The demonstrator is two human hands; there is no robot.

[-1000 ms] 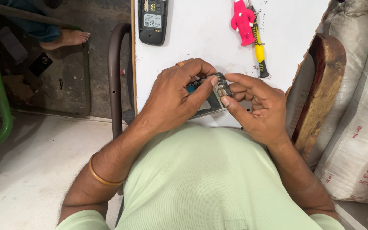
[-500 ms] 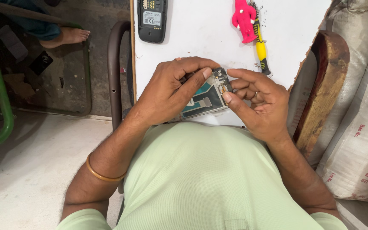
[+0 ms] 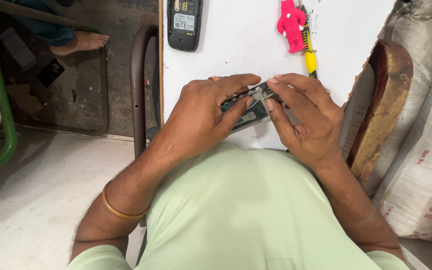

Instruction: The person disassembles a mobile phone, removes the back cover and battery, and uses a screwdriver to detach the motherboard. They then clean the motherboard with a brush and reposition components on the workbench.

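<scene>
Now phone board (image 3: 248, 112) pinched between both hands.

Black phone (image 3: 184, 23), pink figure (image 3: 291, 25), yellow-handled screwdriver (image 3: 309, 56), white sacks (image 3: 426, 150).

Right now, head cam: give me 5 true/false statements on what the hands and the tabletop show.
1. Both hands, left hand and right hand, grip a small phone part between them. True.
2. A black phone lies open-backed at the far edge of the white tabletop. True.
3. The yellow-handled screwdriver is in the right hand. False: it lies on the tabletop beside a pink figure.
4. The left wrist wears a gold bangle. True.
5. The pink figure rests on the phone part. False: it lies apart, farther up the tabletop.
</scene>
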